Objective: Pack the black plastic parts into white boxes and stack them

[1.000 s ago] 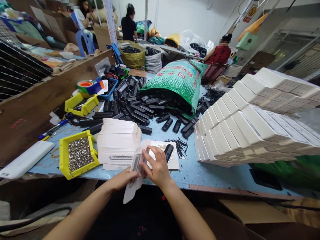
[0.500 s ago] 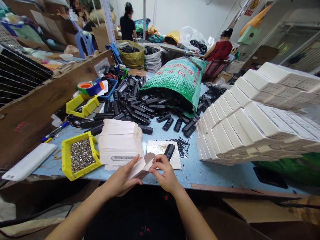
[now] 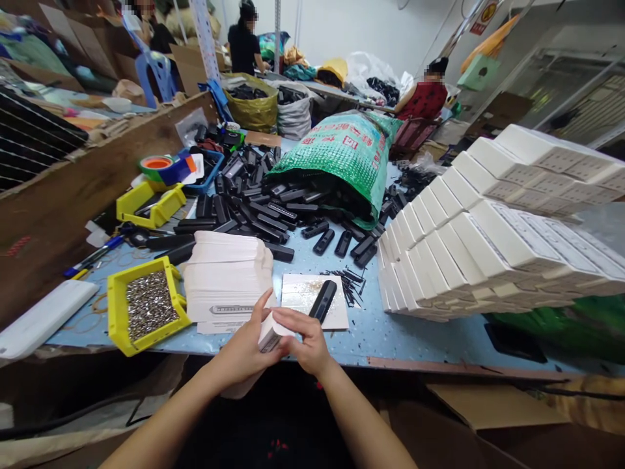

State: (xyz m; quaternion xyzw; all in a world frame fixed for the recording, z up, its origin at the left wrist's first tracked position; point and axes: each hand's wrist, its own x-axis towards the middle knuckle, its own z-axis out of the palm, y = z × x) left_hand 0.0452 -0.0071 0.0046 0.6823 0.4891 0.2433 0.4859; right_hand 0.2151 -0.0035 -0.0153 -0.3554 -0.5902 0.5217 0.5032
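Note:
Between my hands, just off the table's front edge, is a small white cardboard box point(image 3: 271, 333). My left hand point(image 3: 243, 348) wraps round its side, index finger raised along it. The fingers of my right hand point(image 3: 306, 339) press on its end, which now looks folded over. Right behind, a black elongated plastic piece point(image 3: 323, 301) lies on a white card point(image 3: 336, 316) scattered with tiny specks. Left of that stands a stack of flat white cartons point(image 3: 227, 273), the lowest printed with a long outline. Thin black strips point(image 3: 352, 286) lie right of the card.
A yellow bin point(image 3: 114, 312) of small metal parts stands at left, near a white long box point(image 3: 49, 319). Many black plastic pieces point(image 3: 254, 215) spill from a green sack point(image 3: 336, 156). Stacked white boxes point(image 3: 454, 241) rise at right. Several people sit or stand farther back.
The box's end flaps stood open before; now the end appears closed under my right fingers. Both hands have shifted slightly, and the whole view has moved a little.

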